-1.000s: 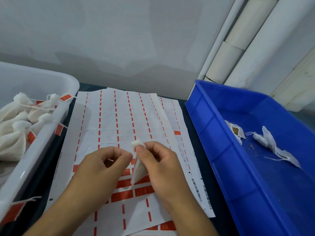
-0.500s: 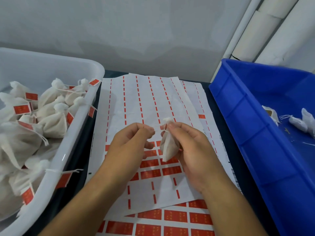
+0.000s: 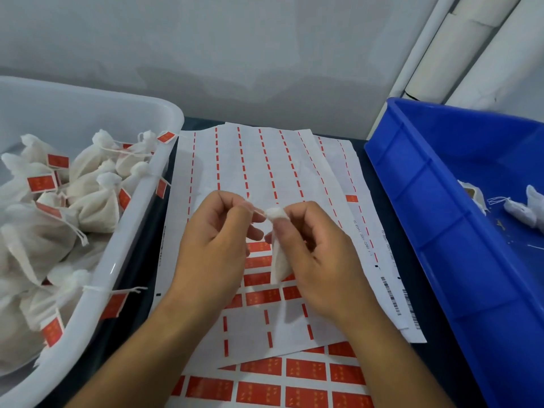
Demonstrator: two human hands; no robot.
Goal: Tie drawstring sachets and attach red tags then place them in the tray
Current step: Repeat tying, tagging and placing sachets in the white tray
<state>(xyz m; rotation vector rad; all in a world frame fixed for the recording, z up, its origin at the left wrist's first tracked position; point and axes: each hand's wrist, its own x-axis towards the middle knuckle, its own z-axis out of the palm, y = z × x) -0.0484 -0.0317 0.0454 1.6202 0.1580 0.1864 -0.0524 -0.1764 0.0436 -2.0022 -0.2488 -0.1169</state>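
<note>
1. A dark table (image 3: 382,184) fills the lower part of the frame, seen in strips between the things on it.
2. A white tray (image 3: 123,237) is set on it at the left, packed with tagged white sachets.
3. Label sheets (image 3: 265,160) are spread in the centre, overlapped; the upper ones are mostly stripped to red dashes, with a few red tags (image 3: 306,369) left in rows toward the bottom.
4. A blue bin (image 3: 441,231) is set at the right, just beside the sheets, with a few small white sachets inside.
</note>
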